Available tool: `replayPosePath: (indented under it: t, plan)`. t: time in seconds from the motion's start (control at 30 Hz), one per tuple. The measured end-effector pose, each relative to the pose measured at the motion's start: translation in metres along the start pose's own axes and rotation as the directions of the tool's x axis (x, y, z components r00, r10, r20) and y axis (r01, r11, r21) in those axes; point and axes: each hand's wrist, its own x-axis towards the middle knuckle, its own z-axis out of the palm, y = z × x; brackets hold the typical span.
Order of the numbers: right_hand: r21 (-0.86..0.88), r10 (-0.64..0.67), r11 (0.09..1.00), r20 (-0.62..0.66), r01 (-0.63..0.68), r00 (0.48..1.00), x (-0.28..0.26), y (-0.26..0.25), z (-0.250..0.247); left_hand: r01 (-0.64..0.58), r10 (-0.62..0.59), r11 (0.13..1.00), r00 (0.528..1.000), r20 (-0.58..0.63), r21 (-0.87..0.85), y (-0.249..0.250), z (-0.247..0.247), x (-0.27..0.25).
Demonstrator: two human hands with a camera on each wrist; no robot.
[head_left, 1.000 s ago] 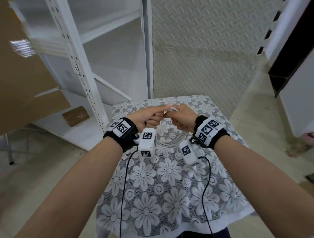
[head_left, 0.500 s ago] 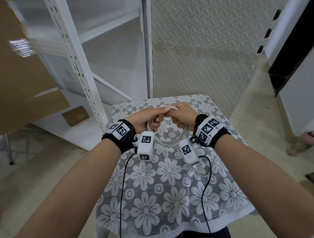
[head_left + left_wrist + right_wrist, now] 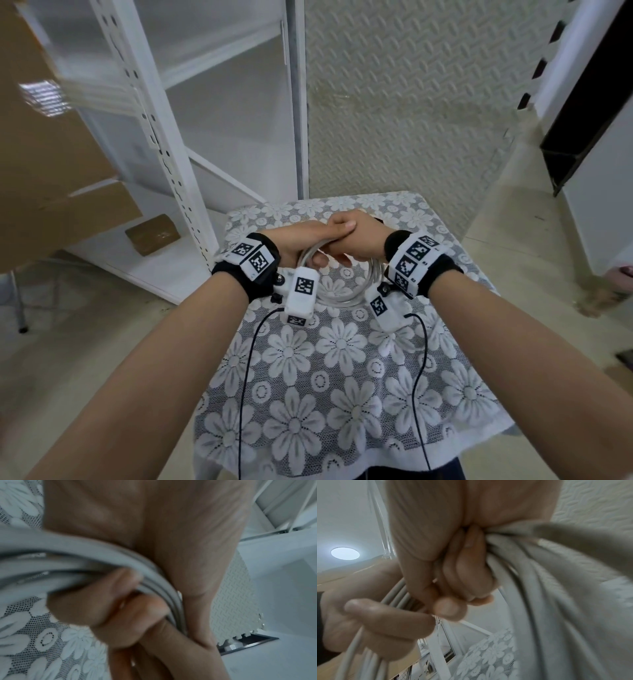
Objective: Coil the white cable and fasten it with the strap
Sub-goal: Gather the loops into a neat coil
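Both hands are gripping the white cable [image 3: 337, 291] coil at frame centre: left hand [image 3: 301, 240] and right hand [image 3: 359, 240] fingers curled round the top, hiding it. Lower loops are hanging just above the floral worktop [image 3: 342, 377]; white shelving [image 3: 164, 137] upper left.

The white cable [image 3: 346, 297] has a smooth, matt plastic jacket, greyish in the wrist views. The table [image 3: 342, 377] is covered with a lace cloth, open mesh with raised woven flowers. Behind it, the shelving rack [image 3: 164, 144] is white painted metal with a slight sheen. The wall panel [image 3: 404, 102] is embossed with a raised tread pattern. The cardboard box [image 3: 152, 234] is matt brown paperboard.
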Motion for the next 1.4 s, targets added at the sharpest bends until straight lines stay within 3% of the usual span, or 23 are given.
replayPosePath:
  t: [0.13, 0.23, 0.43, 0.53, 0.73, 0.97, 1.2, 1.3, 1.4]
  plan:
    - [0.207, -0.002, 0.978, -0.051, 0.012, 0.999, -0.001, 0.008, 0.002, -0.076, 0.076, 0.997, 0.997, -0.017, 0.005, -0.007, 0.000, 0.003]
    - [0.243, -0.015, 0.969, -0.116, 0.043, 0.993, 0.000, 0.010, 0.003, -0.141, 0.141, 0.990, 0.989, -0.053, 0.000, -0.011, -0.002, 0.005]
    - [0.176, -0.060, 0.981, -0.129, 0.083, 0.990, 0.001, 0.008, 0.002, -0.085, 0.089, 0.991, 0.996, -0.029, 0.106, -0.004, -0.007, 0.005]
    - [0.103, -0.053, 0.992, -0.127, 0.066, 0.990, 0.001, 0.010, 0.001, -0.139, 0.142, 0.979, 0.990, -0.010, 0.148, -0.003, -0.008, 0.006]
    - [0.105, -0.013, 0.994, -0.168, 0.031, 0.986, 0.017, 0.022, 0.003, -0.240, 0.292, 0.922, 0.946, -0.139, 0.303, -0.002, -0.010, 0.010]
    - [0.040, -0.033, 0.998, -0.118, 0.038, 0.992, 0.008, 0.019, 0.002, -0.171, 0.182, 0.917, 0.983, 0.005, 0.359, 0.002, -0.008, 0.011]
    - [0.100, -0.031, 0.994, -0.127, 0.044, 0.991, 0.012, 0.022, 0.003, -0.188, 0.240, 0.932, 0.961, -0.139, 0.311, -0.005, -0.010, 0.016]
    - [0.113, -0.035, 0.992, -0.125, 0.050, 0.992, 0.014, 0.025, 0.005, -0.185, 0.235, 0.934, 0.962, -0.138, 0.306, -0.008, -0.011, 0.017]
    - [0.274, 0.008, 0.961, -0.098, 0.019, 0.995, 0.015, 0.030, 0.004, -0.192, 0.233, 0.955, 0.958, -0.170, 0.226, -0.011, -0.014, 0.019]
